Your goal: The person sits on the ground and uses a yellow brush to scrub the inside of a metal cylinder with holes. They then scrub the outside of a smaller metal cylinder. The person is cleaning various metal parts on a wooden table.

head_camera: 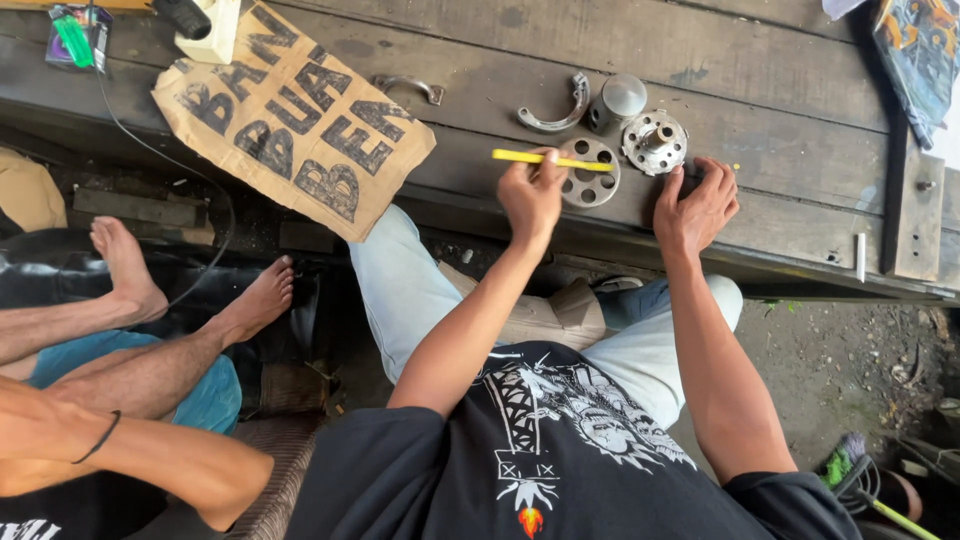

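Plainly, the likeliest slip lies with the yellow tool [552,158]: the left hand [532,195] has its fingers closed around one end only, so most of the thin shaft sticks out sideways over the round perforated plate [590,172]. Held so far from its middle, it could, I judge, twist in the grip or skid off the metal. The plate lies flat and loose on the dark wooden worktop [760,90], just behind the hand, with nothing pinning it, so a push might send it sliding. The right hand [697,208] rests curled near the front edge of the worktop, fingers bent and touching the planks just in front of the toothed hub [655,142]; whether they pinch some small part I cannot tell. A part knocked off that edge could drop to the ground below.

The plate is grey, worn metal, ringed with round holes about a wider central opening. The hub beside it is brighter, with a raised centre and notched rim. Behind them stand a short metal cylinder [620,100] and a curved metal piece [560,110]. A cardboard sign [295,120] lies well to the left, and another person's bare feet [190,280] rest below it.
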